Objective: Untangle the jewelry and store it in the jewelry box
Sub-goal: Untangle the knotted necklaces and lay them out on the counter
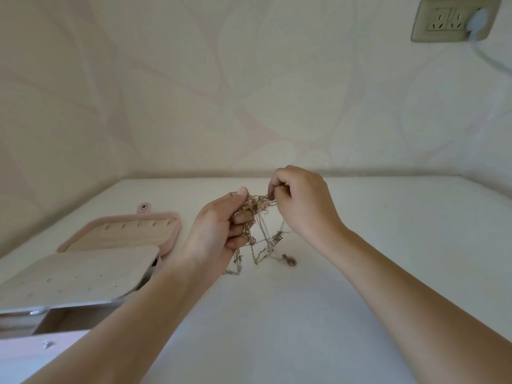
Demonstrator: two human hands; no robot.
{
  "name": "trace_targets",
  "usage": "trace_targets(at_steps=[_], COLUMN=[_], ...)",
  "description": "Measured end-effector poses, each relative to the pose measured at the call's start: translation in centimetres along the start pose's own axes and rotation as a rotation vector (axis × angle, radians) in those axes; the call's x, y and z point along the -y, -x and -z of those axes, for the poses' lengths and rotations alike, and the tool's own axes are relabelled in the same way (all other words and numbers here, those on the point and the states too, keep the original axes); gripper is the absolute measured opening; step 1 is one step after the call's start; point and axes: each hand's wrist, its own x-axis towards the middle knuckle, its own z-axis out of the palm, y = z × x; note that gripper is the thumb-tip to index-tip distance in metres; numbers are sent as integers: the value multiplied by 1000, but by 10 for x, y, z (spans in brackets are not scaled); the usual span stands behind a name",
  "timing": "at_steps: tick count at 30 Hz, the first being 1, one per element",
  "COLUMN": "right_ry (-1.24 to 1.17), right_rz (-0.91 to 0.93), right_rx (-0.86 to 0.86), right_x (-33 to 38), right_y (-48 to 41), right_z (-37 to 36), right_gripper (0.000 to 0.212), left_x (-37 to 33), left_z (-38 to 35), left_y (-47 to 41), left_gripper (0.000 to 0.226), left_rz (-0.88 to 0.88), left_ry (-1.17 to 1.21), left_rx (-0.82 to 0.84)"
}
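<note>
Head view: the left hand (pixel 219 231) holds a tangle of jewelry (pixel 253 207) above the white counter (pixel 360 245), with its fingers curled round the knot and its thumb pressed on top. The right hand (pixel 302 200) pinches one strand at the tangle's upper right edge. Loose chains hang down to the counter (a small pendant (pixel 289 260) lies just beside them). The jewelry box (pixel 83 270) stands open to the left, apart from both hands.

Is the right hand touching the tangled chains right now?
Touching. The head view shows the right hand pinching a strand of the tangled chains that the left hand grips.
</note>
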Motion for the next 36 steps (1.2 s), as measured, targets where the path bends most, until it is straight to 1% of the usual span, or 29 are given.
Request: trace_targets(at_steps=[5, 7, 8, 9, 11, 13, 14, 15, 17, 20, 21, 23, 25, 29, 33, 36], right_ry=[39, 4, -55, -127, -200, -192, -204, -223, -243, -337, -402, -515, -561, -504, -449, -402], right_rz=[83, 104, 87, 50, -30, -65, -77, -88, -79, -19, -1, 31, 57, 92, 94, 82], right_rx=[-16, 13, 71, 165, 433, 666, 724, 742, 695, 546, 528, 549, 569, 493, 368, 309], right_x=[-5, -10, -12, -13, -16, -18, -18, -18, -15, -7, -4, 1, 4, 7, 5, 5], right_y=[-1, -3, -4, -5, -6, -5, -4, -3, -1, 0, 0, 1, 2, 5, 5, 5], right_z=[-1, 3, 7, 11, 17, 18, 16, 13, 7, 9, 12, 18, 20, 17, 16, 13], right_gripper=[21, 18, 19, 20, 23, 23, 23, 24, 27, 30, 27, 18, 17, 25, 16, 12], left_x=[0, 0, -1, -1, -2, -2, -1, 0, 1, 2, 2, 3, 4, 5, 1, 0], left_z=[3, 4, 5, 5, 6, 7, 8, 8, 7, 5, 5, 6, 7, 5, 6, 7], left_y=[0, 0, 1, 1, 0, 0, 1, 1, 2, 2, 2, 1, -1, -1, -3, -4], left_gripper=[26, 20, 18, 18, 22, 26, 28, 30, 32, 32, 32, 31, 30, 29, 28, 32], left_rz=[-37, -75, -85, -86, -70, -46, -35, -27, -23, -21, -18, -15, -7, 43, 63, 53], left_ry=[5, 21, 27, 29, 27, 22, 12, -4, -38, -31, -24, -18, -2, 120, 297, 346], left_rx=[-59, -96, -111, -116, -102, -58, -36, -21, -3, 4, 5, 1, -8, -20, -53, -57])
